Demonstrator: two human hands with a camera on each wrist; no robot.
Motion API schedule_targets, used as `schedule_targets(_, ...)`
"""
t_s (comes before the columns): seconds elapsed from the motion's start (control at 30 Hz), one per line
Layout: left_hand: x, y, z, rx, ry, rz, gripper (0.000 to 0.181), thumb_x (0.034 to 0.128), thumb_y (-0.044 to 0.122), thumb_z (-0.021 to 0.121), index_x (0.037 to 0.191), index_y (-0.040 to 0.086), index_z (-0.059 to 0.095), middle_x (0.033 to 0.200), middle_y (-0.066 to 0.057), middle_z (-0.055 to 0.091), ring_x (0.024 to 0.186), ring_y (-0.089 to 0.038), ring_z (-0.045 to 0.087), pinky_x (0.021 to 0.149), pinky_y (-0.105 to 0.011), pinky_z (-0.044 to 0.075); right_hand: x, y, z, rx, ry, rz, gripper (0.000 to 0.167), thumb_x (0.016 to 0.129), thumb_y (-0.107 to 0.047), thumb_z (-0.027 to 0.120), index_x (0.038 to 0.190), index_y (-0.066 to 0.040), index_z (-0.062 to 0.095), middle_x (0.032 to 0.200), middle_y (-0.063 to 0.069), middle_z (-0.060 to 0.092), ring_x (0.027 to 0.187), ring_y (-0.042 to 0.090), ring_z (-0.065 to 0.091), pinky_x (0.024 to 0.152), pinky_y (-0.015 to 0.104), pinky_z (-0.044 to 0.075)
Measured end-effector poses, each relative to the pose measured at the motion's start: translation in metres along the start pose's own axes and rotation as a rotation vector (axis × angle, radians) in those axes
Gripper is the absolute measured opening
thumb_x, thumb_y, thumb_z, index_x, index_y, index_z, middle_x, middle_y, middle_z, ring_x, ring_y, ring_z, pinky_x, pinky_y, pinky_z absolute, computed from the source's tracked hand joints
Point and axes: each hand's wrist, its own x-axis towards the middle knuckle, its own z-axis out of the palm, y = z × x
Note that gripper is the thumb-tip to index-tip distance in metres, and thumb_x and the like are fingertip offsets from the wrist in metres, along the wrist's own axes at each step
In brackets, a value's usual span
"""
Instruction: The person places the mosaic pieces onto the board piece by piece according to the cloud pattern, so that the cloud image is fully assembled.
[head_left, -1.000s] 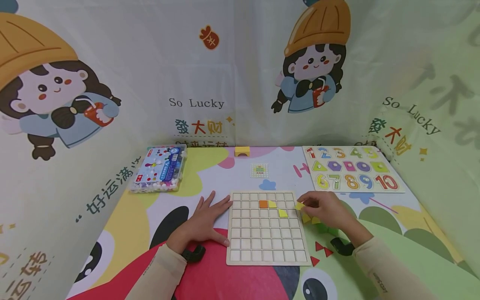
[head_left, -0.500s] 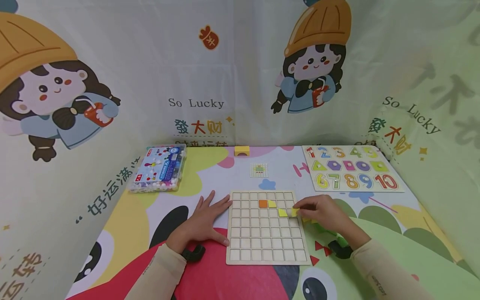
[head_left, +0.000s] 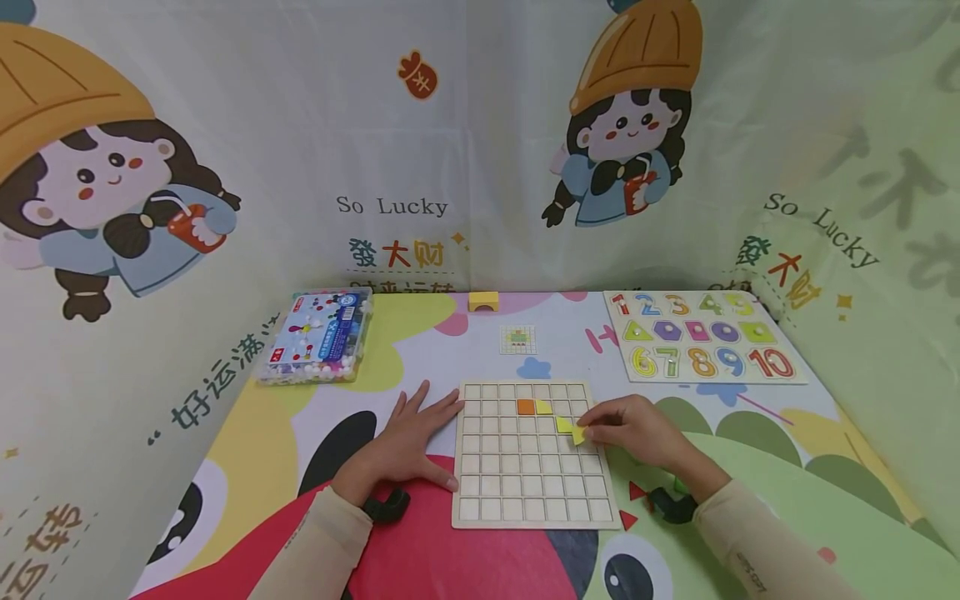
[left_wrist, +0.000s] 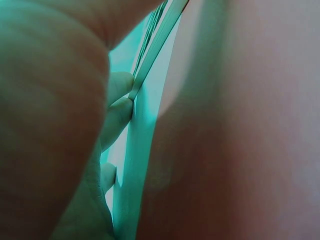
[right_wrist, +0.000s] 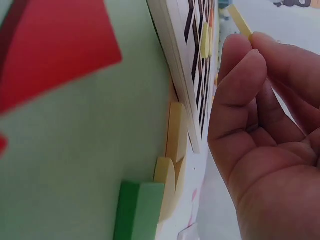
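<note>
A wooden grid board lies flat on the table. My left hand, fingers spread and fairly straight, touches its left edge; in the left wrist view the fingertips meet the board's side. Over the board's upper right cells, my right hand pinches a small yellow piece between thumb and fingertips. In the right wrist view, the yellow piece pokes out beyond the fingers, held tilted. An orange square and two yellow pieces with a curved side, one beside the orange and another lower right, sit in cells.
Red triangles, yellow blocks and a green block lie right of the board. Behind it are a small pattern card and a yellow arch block. A plastic box stands back left, a number puzzle back right.
My right hand has carried the yellow piece from beside the board's right edge leftward and slightly nearer, over the cells, and the piece has been turned. My left hand has stayed put.
</note>
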Motion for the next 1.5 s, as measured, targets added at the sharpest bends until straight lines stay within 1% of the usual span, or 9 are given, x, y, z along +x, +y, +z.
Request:
schedule_targets(0.1,0.000,0.001,0.000,-0.007,-0.002,-0.002,0.123,0.0670,0.069,0.090,0.168,0.025,0.033,0.178,0.005,0.022,0.166,-0.042,-0.005,0.128,-0.072,-0.006,0.001,-0.001,0.002,0.021,-0.005,0.010,0.015,0.098,-0.018,0.077,0.109,-0.010,0.083,0.105,0.006,0.081,0.081,0.011,0.071,0.072,0.025,0.061)
schedule_targets(0.23,0.000,0.001,0.000,-0.008,-0.002,-0.002,0.123,0.0671,0.069,0.090,0.168,0.026,0.033,0.178,0.005,0.022,0.166,-0.042,-0.005,0.128,-0.072,-0.006,0.002,-0.001,0.005,0.010,0.000,0.011,0.016,0.098,-0.018,0.077,0.110,-0.008,0.083,0.105,0.007,0.081,0.080,0.010,0.069,0.071,0.023,0.060)
schedule_targets(0.47,0.002,0.000,0.000,-0.005,0.004,0.004,0.124,0.0667,0.071,0.089,0.168,0.026,0.033,0.178,0.007,0.021,0.166,-0.042,-0.005,0.128,-0.072,-0.006,0.006,0.000,0.011,-0.007,-0.002,0.013,0.012,0.097,-0.016,0.078,0.106,-0.010,0.084,0.102,0.005,0.081,0.083,0.008,0.068,0.071,0.021,0.057)
schedule_targets(0.63,0.003,0.000,0.000,-0.005,0.002,0.007,0.124,0.0665,0.071,0.089,0.168,0.027,0.033,0.178,0.007,0.022,0.166,-0.042,-0.005,0.128,-0.071,-0.007,0.007,-0.001,0.015,-0.037,0.006,0.032,0.010,0.096,-0.015,0.078,0.104,-0.011,0.084,0.096,0.002,0.081,0.079,0.009,0.067,0.068,0.022,0.056)
schedule_targets(0.93,0.002,0.001,0.000,-0.010,0.003,0.004,0.124,0.0663,0.070,0.090,0.168,0.027,0.034,0.178,0.007,0.022,0.166,-0.042,-0.005,0.128,-0.071,-0.007,0.006,-0.009,0.021,-0.122,0.030,0.024,0.010,0.095,-0.016,0.079,0.102,-0.011,0.084,0.092,-0.002,0.080,0.079,0.008,0.064,0.067,0.021,0.054)
schedule_targets(1.0,0.001,0.001,0.000,-0.015,0.003,0.004,0.123,0.0664,0.069,0.090,0.167,0.026,0.034,0.178,0.006,0.023,0.166,-0.042,-0.005,0.128,-0.072,-0.007,0.006,-0.009,0.023,-0.158,0.036,0.011,0.010,0.095,-0.018,0.079,0.102,-0.011,0.084,0.093,-0.003,0.080,0.082,0.007,0.064,0.069,0.021,0.054)
schedule_targets(1.13,0.001,0.002,0.000,-0.022,0.006,0.008,0.123,0.0665,0.068,0.090,0.167,0.025,0.035,0.178,0.005,0.023,0.166,-0.043,-0.004,0.128,-0.072,-0.007,0.006,-0.009,0.026,-0.235,0.054,-0.003,0.009,0.095,-0.017,0.080,0.102,-0.012,0.084,0.095,-0.003,0.079,0.088,0.008,0.064,0.072,0.023,0.054)
schedule_targets(1.3,0.001,0.001,0.000,-0.014,0.008,0.010,0.123,0.0666,0.069,0.090,0.167,0.025,0.034,0.178,0.005,0.023,0.166,-0.044,-0.004,0.127,-0.073,-0.006,0.007,-0.010,0.030,-0.295,0.074,-0.007,0.008,0.094,-0.014,0.080,0.101,-0.014,0.084,0.096,-0.004,0.078,0.090,0.009,0.065,0.075,0.025,0.055)
schedule_targets(1.5,0.000,0.000,0.001,-0.014,0.005,0.006,0.123,0.0673,0.069,0.090,0.168,0.025,0.034,0.178,0.005,0.022,0.166,-0.043,-0.005,0.128,-0.073,-0.006,0.008,-0.014,0.036,-0.355,0.104,-0.016,0.009,0.092,-0.010,0.081,0.099,-0.014,0.085,0.094,-0.005,0.076,0.087,0.007,0.065,0.073,0.023,0.057)
